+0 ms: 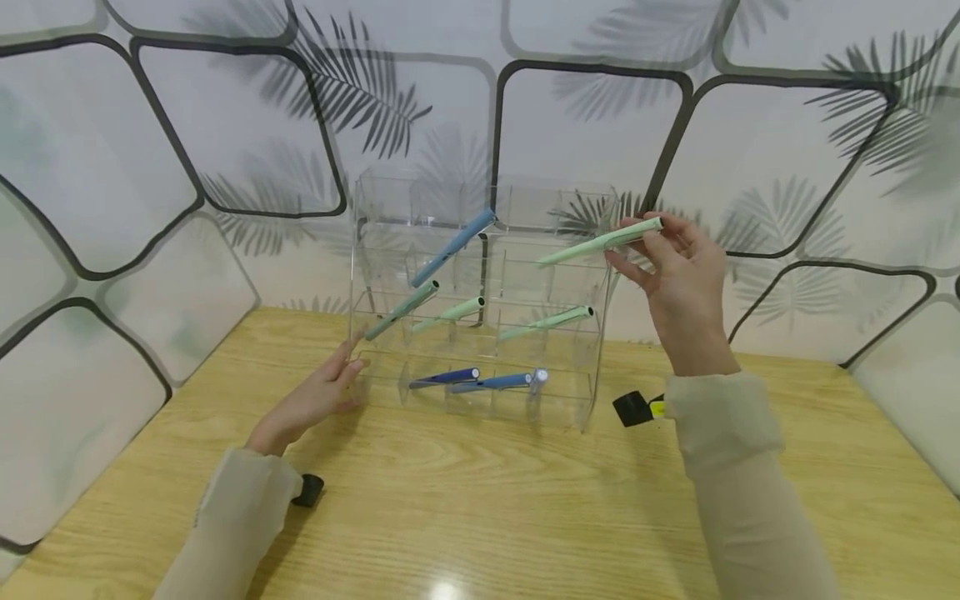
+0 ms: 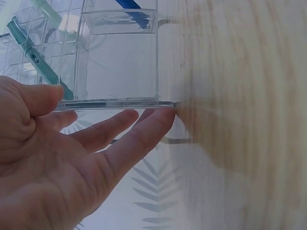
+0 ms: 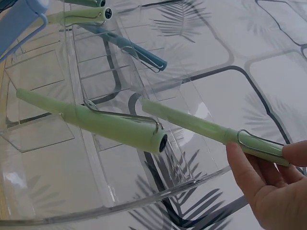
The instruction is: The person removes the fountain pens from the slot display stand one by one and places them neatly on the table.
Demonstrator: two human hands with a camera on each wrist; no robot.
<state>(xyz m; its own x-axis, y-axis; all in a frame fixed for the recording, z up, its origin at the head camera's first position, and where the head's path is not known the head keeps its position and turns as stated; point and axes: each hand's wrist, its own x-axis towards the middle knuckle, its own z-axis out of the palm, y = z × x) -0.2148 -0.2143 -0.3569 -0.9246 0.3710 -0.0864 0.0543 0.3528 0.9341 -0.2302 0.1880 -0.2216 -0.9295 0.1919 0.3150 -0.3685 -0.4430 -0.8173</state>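
Observation:
A clear acrylic pen rack (image 1: 592, 379) with stepped tiers stands on the table. My right hand (image 1: 686, 275) pinches a light green fountain pen (image 1: 600, 243) by its capped, clipped end; the other end reaches the rack's upper right tier. My left hand (image 1: 315, 400) holds the rack's left side panel (image 2: 115, 103), thumb at the front edge and fingers along the outside. Other pens lie in the rack: a blue pen (image 1: 453, 248) high up, a teal pen (image 1: 402, 310) and light green pens (image 1: 547, 322) in the middle, several blue ones (image 1: 491, 382) at the bottom.
The wood-grain table (image 1: 450, 500) extends in front of and beside the rack. Close behind it rises a patterned backdrop (image 1: 585, 125) with leaf prints. Black devices (image 1: 632, 408) are worn at both wrists.

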